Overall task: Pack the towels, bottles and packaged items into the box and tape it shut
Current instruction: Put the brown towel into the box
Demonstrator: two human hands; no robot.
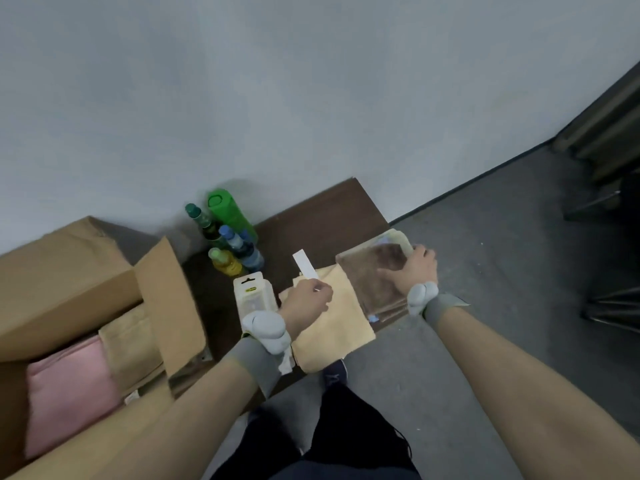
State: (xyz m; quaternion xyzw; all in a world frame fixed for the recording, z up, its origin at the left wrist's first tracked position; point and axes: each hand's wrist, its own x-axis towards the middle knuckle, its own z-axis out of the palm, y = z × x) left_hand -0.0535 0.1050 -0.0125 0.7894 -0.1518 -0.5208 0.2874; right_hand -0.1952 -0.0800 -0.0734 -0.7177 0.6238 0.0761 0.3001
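Observation:
An open cardboard box (65,271) stands at the left with a pink towel (69,386) and a tan towel (130,344) inside. My left hand (306,303) pinches a white paper strip (305,265) above a folded yellow towel (332,323). My right hand (414,271) grips the far edge of a stack of clear-wrapped brown packages (374,275). A clear blister pack (252,294) lies beside my left wrist. Several bottles (232,237), green, blue and yellow, stand by the wall.
Everything sits on a low dark brown table (329,216) against a white wall. Grey floor spreads to the right, with dark furniture legs (609,299) at the far right. My dark trousers and a shoe (336,372) show below the table edge.

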